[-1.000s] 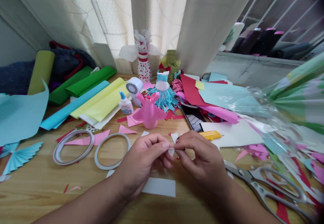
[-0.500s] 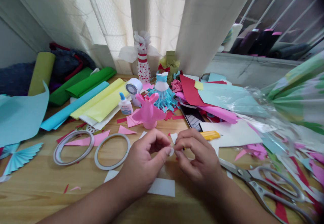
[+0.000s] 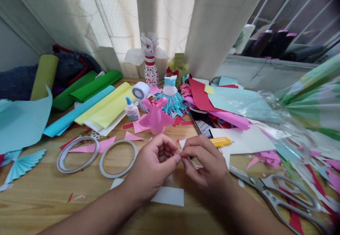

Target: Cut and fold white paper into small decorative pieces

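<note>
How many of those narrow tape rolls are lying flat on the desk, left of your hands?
2. One narrow tape roll lies further left; the second narrow tape roll lies beside it, nearer the left hand.

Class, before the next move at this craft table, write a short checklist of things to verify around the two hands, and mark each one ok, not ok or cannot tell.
1. Left hand and right hand meet at the fingertips: ok.
2. Paper held between the fingertips: cannot tell, the fingers hide it.
3. Steel scissors tips clear of the right hand: cannot tell, they lie very close.
4. Pink paper figure upright and apart from the hands: ok.
5. White glue bottle upright with its blue cap on: ok.
</note>
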Action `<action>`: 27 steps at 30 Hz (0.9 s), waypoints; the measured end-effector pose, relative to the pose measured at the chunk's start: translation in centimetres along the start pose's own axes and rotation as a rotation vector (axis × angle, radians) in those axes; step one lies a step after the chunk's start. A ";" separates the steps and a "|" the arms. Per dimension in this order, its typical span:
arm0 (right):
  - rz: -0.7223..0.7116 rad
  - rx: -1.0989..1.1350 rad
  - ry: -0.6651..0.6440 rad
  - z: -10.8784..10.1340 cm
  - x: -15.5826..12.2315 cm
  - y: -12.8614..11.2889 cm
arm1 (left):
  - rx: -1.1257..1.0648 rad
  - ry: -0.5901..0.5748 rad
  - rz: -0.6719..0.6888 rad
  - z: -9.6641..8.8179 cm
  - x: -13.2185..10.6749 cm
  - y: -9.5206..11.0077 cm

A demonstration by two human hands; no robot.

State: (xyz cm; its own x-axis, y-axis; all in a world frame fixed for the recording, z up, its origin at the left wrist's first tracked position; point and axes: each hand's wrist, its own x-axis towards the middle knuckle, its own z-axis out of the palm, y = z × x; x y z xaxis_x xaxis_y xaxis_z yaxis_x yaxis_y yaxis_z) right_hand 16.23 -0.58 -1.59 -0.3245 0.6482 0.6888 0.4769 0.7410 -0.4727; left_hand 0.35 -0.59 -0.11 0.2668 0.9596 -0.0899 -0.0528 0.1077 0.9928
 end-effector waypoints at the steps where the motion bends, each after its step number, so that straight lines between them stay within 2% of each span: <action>1: 0.000 0.000 0.003 0.0 0.0 0.0 | -0.014 0.006 -0.009 0.0 0.1 0.0; 11: 0.059 0.040 0.014 0.1 0.2 -0.2 | -0.059 0.041 -0.041 0.2 0.2 0.1; 18: 0.089 0.056 0.008 0.0 0.2 -0.2 | 0.050 0.002 0.008 -0.1 0.0 0.0; 20: 0.096 0.063 0.014 -0.1 0.2 -0.2 | 0.175 -0.024 0.096 -0.3 -0.1 -0.2; 24: 0.114 0.090 0.012 -0.3 0.2 -0.3 | 0.544 -0.038 0.413 -0.7 -0.4 -0.3; 27: 0.118 0.095 0.015 -0.5 0.3 -0.3 | 0.693 -0.022 0.509 -0.8 -0.5 -0.3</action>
State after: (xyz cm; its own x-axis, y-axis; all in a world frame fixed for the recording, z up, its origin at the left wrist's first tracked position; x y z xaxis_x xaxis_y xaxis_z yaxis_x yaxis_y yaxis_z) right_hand 16.40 -0.73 -0.99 -0.2583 0.7295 0.6333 0.4310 0.6737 -0.6003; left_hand -0.50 -0.86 -0.45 0.3892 0.8418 0.3740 0.4265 -0.5245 0.7368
